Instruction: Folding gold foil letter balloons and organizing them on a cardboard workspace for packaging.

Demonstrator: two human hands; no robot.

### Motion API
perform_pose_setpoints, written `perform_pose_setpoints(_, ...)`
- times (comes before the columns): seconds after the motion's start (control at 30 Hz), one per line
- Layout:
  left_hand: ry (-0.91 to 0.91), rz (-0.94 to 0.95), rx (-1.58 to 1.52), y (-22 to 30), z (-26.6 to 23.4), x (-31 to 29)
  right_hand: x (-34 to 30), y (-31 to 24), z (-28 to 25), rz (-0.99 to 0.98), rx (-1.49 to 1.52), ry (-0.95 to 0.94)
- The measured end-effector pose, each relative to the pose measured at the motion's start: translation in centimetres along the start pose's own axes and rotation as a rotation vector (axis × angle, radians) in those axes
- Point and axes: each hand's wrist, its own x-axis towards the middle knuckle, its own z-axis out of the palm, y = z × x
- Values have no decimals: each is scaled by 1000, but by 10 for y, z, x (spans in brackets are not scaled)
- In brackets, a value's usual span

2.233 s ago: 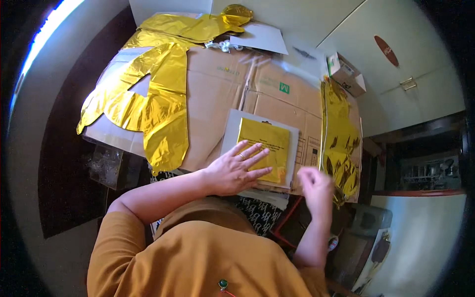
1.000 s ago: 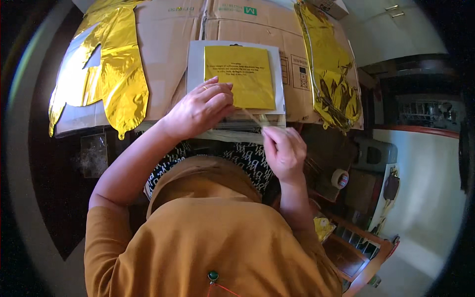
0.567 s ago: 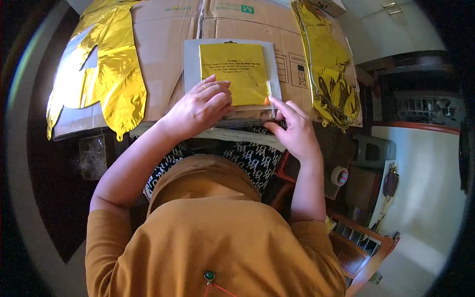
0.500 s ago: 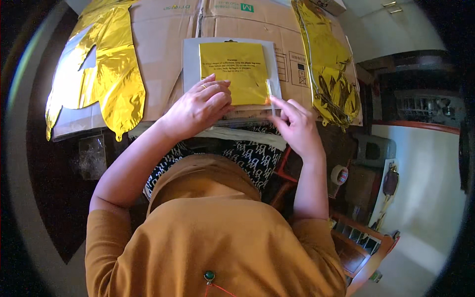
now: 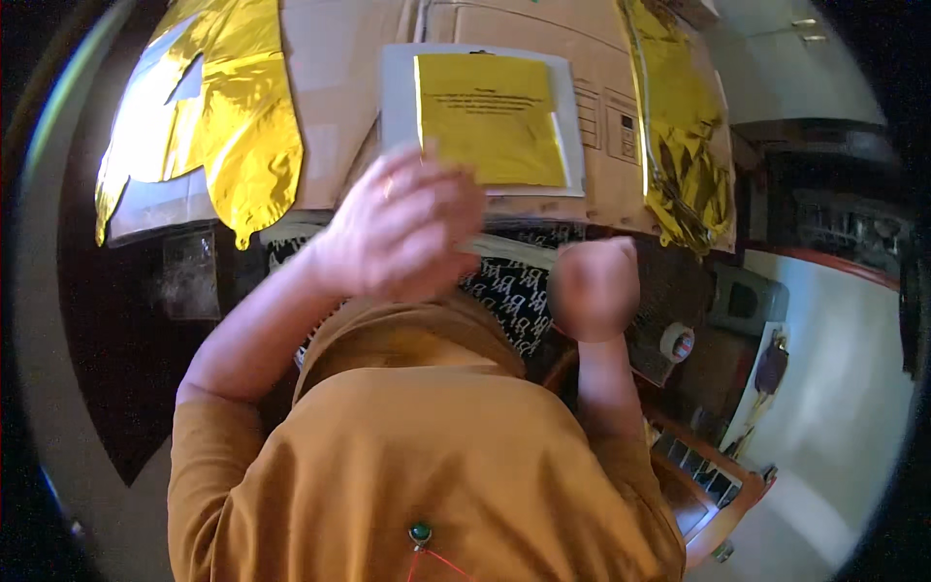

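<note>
A flat yellow packet [image 5: 490,116] with printed dark lines lies on a pale grey sheet [image 5: 400,97], on top of a large cardboard piece [image 5: 339,87]. A shiny pale streak runs down the packet's right edge. My left hand [image 5: 402,228], smeared by motion, is raised over the near left edge of the cardboard, just beside the packet's lower left corner. Its fingers look bent, but what they hold, if anything, is blurred. My right hand [image 5: 596,286] hovers off the cardboard's near edge, apart from the packet. It looks rounded, with its fingers too blurred to read.
Gold foil balloons lie flat on the cardboard, one at the left [image 5: 247,126] and another at the right [image 5: 679,145]. Below the right side are a tape roll [image 5: 676,341] and a grey plastic stool [image 5: 747,299]. A clear plastic bag [image 5: 191,276] lies at the lower left.
My right hand has left the packet's lower right corner and come down toward me. My left hand has also lifted off the packet, moving slightly nearer. The whole view has shifted a little.
</note>
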Motion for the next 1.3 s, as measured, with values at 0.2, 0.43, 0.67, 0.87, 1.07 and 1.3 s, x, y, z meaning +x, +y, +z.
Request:
perform_pose_setpoints(0.2, -434, -323, -173, 4, -9, -160, -110, 18, 30, 572, -224, -886)
perform_pose_setpoints(0.43, -909, -1000, 228, -79, 12, -243, -152, 58, 72, 550, -80, -1169)
perform_pose_setpoints(0.67, -988, -1137, 154, -24, -47, -267, -114, 0, -55, 1188, 750, -1231)
perform_pose_setpoints(0.87, -959, -874, 193, 41, -114, -228, -164, -17, -49, 834, 449, -1312)
perform_pose_setpoints(1.07, -760, -899, -150, 13, -88, -115, -67, 6, -56, 777, 294, -985)
perform_pose_setpoints(1.3, -149, -271, -2, -12, 29, 49, 45, 20, -50, 578, 112, -522)
